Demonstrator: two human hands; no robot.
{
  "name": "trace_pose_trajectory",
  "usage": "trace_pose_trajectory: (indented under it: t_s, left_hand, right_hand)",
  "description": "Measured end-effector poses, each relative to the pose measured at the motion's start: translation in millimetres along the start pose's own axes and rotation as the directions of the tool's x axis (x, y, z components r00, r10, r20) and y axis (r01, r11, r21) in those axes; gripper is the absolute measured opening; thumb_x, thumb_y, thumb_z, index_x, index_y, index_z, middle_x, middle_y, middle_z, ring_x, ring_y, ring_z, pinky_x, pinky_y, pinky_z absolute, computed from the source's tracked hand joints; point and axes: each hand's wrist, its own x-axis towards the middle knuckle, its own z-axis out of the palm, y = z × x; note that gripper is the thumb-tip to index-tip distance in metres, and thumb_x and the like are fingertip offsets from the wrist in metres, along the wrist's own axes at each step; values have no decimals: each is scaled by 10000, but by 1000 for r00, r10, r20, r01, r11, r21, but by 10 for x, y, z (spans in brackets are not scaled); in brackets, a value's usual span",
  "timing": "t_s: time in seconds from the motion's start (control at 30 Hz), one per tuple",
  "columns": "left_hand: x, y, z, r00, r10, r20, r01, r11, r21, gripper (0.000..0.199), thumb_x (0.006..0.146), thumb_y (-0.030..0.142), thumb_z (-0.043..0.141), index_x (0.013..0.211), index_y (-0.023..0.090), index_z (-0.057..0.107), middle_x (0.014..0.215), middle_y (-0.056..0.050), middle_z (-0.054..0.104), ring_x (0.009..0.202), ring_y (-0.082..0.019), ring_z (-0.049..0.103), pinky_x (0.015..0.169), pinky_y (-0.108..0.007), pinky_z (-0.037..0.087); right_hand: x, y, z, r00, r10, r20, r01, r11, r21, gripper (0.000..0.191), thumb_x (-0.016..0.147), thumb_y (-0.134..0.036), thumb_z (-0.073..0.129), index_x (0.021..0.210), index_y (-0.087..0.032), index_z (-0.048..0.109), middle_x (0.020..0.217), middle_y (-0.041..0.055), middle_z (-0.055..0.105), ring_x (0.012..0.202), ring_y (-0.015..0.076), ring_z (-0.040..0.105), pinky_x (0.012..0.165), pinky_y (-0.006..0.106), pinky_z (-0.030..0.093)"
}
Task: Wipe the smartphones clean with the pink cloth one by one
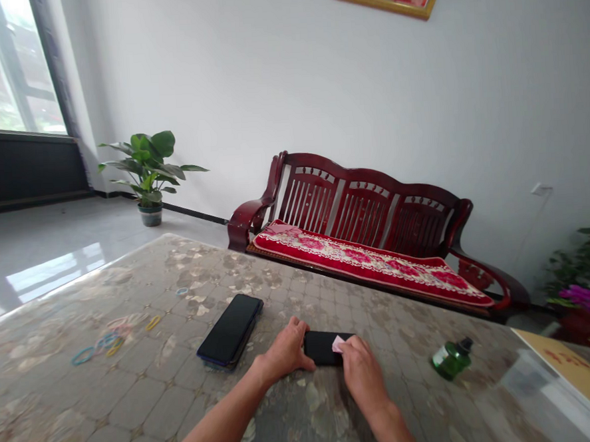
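Observation:
A black smartphone (320,348) lies sideways on the patterned tablecloth (136,407), between my two hands. My left hand (289,348) grips its left end, with the thumb at the near edge and the fingers at the far edge. In my right hand (363,371) a small pale pink piece of cloth or tissue (337,344) is pinched against the right part of the screen. That hand covers the phone's right end. Left of my left hand lies a second, larger dark phone (230,329), screen up and apart from both hands.
Several coloured rubber bands (115,337) lie on the left of the table. To the right stands a green bottle (452,359) with a black cap. A yellowish box (567,371) sits at the right edge. Beyond the table are a red wooden bench (364,207) and a potted plant (148,166).

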Motion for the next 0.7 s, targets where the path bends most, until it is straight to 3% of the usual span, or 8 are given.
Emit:
trace_pose_trajectory:
  t_s: [0.13, 0.37, 0.57, 0.7]
  left_hand:
    - [-3, 2, -8, 1000, 0, 8, 0, 1000, 6, 636, 498, 305, 914, 1030, 181, 588, 1053, -39, 542, 859, -212, 595, 752, -285, 473]
    - [5, -9, -4, 1000, -3, 5, 2, 1000, 25, 618, 506, 304, 904, 1024, 178, 591, 1061, -49, 543, 851, -214, 600, 745, -287, 471]
    - [1, 17, -20, 1000, -11, 17, 10, 999, 43, 600, 518, 300, 900, 1017, 176, 591, 1044, -41, 550, 838, -207, 594, 737, -277, 462]
    - [5, 13, -11, 1000, -6, 12, 5, 999, 54, 619, 513, 285, 908, 1034, 173, 594, 1043, -38, 549, 834, -201, 589, 733, -272, 460]
  right_hand:
    - [-34, 109, 21, 997, 57, -42, -58, 998, -10, 387, 972, -124, 357, 1024, -221, 729, 944, 76, 639, 949, 207, 591, 847, 263, 408]
    - [-120, -4, 53, 999, -53, 5, 53, 998, 22, 402, 983, -141, 337, 1019, -247, 723, 968, 61, 643, 946, 197, 584, 851, 259, 408]
    - [63, 271, -40, 994, 108, -27, -109, 991, -71, 384, 984, -152, 364, 1029, -222, 740, 938, 73, 656, 945, 207, 595, 837, 260, 399]
    - [176, 134, -13, 995, 103, -3, -103, 991, -87, 370, 978, -137, 388, 1022, -227, 745, 953, 68, 660, 956, 202, 591, 831, 245, 392]
